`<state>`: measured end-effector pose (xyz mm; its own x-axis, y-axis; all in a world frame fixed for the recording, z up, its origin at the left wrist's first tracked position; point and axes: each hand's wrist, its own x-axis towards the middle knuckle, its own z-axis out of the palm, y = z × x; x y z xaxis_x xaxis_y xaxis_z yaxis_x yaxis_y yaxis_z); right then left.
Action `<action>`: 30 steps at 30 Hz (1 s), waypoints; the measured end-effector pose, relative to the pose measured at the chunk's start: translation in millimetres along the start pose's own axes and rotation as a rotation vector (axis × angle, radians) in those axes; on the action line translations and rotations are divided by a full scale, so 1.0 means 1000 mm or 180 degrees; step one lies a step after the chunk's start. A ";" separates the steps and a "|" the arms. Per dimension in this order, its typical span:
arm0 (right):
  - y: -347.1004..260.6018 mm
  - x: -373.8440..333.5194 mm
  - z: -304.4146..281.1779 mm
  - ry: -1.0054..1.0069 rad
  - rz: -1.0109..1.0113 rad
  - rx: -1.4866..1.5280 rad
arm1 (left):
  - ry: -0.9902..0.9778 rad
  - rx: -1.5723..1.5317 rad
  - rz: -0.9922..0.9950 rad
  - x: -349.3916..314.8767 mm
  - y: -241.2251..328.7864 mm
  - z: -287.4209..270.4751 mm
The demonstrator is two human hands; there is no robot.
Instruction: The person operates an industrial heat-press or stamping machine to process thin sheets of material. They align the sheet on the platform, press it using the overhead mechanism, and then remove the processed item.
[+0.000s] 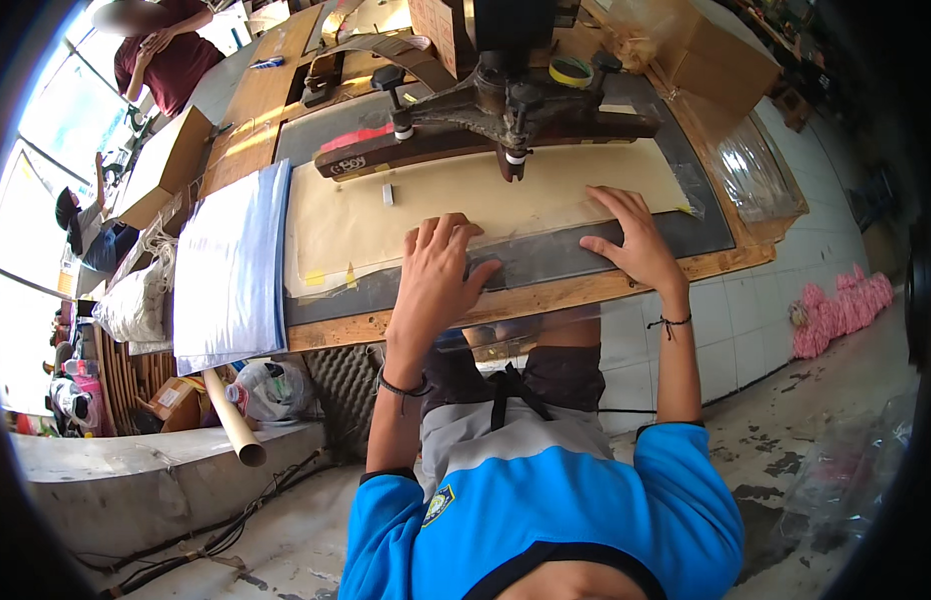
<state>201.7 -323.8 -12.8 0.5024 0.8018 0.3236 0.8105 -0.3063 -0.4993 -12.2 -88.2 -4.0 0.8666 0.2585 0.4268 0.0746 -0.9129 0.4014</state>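
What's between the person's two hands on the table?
In the head view, only clear plastic film over the dark table strip lies between the left hand and right hand.

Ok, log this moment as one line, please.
left hand: flat on clear plastic sheet | right hand: flat on same sheet | sheet: over cream paper on wooden table | dark press arm: behind hands

Blue short-sleeved shirt with black trim and chest badge, dark cord bracelets on both wrists.
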 end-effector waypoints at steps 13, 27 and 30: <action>-0.046 0.004 -0.065 -0.1118 0.0133 0.0115 | -0.0997 -0.0878 0.0120 0.017 0.026 -0.035; -0.016 -0.047 -0.140 -0.0196 0.1076 0.1070 | 0.0133 -0.1839 -0.0285 0.029 0.025 -0.029; 0.073 -0.094 -0.197 0.0956 0.1614 0.1321 | 0.0314 -0.1676 -0.0614 0.002 -0.006 -0.042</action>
<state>273.4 -522.5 78.7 0.8960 0.4186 0.1483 0.3043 -0.3354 -0.8916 -31.6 -68.8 27.9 0.8096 0.4562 0.3693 -0.0511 -0.5720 0.8187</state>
